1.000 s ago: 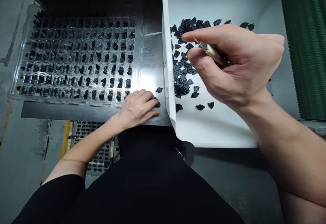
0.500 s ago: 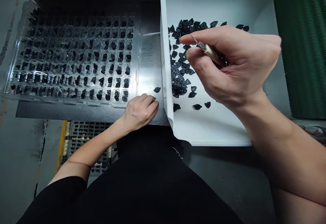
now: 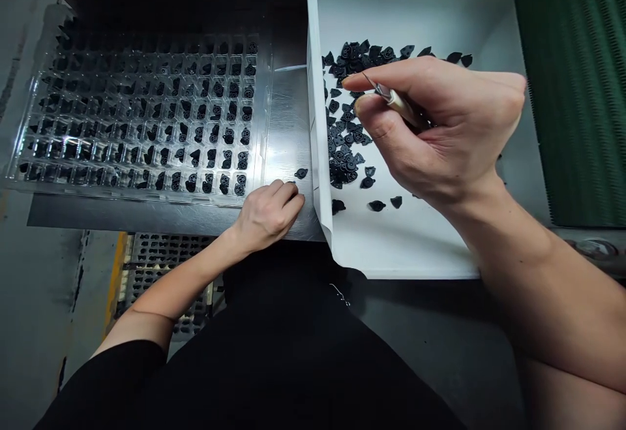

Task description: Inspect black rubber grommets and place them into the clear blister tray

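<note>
- Right hand (image 3: 454, 117): wrapped on a slim cream-handled tool with a thin pointed metal tip (image 3: 398, 102); thumb and index tips apart, tool lying back in the palm. Over white tray.
- Left hand (image 3: 268, 215): knuckles up, fingers curled on the metal; fingertips hidden, can't tell how wide the pinch is or if it holds anything.
- Handling, my judgement: keep the point angled away from the left fingers; light pinch on small parts, by the edges; steady the left wrist; short, controlled tool strokes.
- Small flat black part with a round centre (image 3: 301, 173): on the metal, just beyond left hand.
- Brushed grey metal surface (image 3: 291, 104): scratched, bright glare mid-strip; thin pale strip (image 3: 289, 68) farther up, near the white wall.
- White shallow tray with raised wall (image 3: 415, 254): right side; loose black parts (image 3: 342, 166) heaped along its left side, a few spread near and far.
- Clear plastic compartment tray (image 3: 264, 130): left side, rows of black pieces in cells; far-left cells too dim to read.
- Green ribbed sheet (image 3: 572, 91): far right.
- Room: dim; grey floor (image 3: 34, 286) at left, yellow-edged rack of dark pieces (image 3: 161, 254) below surface level.
</note>
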The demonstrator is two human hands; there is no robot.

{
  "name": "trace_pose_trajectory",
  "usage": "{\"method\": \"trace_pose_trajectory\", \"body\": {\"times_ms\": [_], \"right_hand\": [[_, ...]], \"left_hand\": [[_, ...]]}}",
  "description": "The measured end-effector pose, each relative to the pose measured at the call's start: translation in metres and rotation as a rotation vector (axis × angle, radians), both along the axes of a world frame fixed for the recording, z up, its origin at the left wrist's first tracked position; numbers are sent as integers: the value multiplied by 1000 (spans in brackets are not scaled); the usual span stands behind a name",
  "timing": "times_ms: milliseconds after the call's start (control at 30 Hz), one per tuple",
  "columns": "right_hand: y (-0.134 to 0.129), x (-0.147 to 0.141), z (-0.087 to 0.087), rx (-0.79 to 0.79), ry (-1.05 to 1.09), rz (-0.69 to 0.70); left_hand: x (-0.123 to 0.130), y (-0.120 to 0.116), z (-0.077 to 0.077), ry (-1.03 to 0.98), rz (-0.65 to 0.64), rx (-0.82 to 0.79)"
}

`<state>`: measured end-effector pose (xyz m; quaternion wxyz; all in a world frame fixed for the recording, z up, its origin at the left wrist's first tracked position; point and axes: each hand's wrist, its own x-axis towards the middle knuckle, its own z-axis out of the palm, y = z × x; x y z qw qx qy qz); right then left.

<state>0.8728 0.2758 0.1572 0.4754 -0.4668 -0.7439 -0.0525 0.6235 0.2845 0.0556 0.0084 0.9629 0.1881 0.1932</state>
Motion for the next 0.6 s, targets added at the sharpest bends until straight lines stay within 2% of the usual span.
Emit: {"method": "trace_pose_trajectory", "body": {"times_ms": [133,267,367,467,600], "right_hand": [[-1,1,0,-18,21,3],[-2,2,0,-33,25,-24],[-3,3,0,-22,29,-18],[-5,3,3,-55,30,-24],[-7,3,6,-92,23,-37]], "left_hand": [[5,15,13,-54,43,36],[-2,27,30,-225,84,-38],[-13,30,31,-300,136,-89],[-21,32,24,-213,134,-101],[-17,34,18,-3,92,-87]]}}
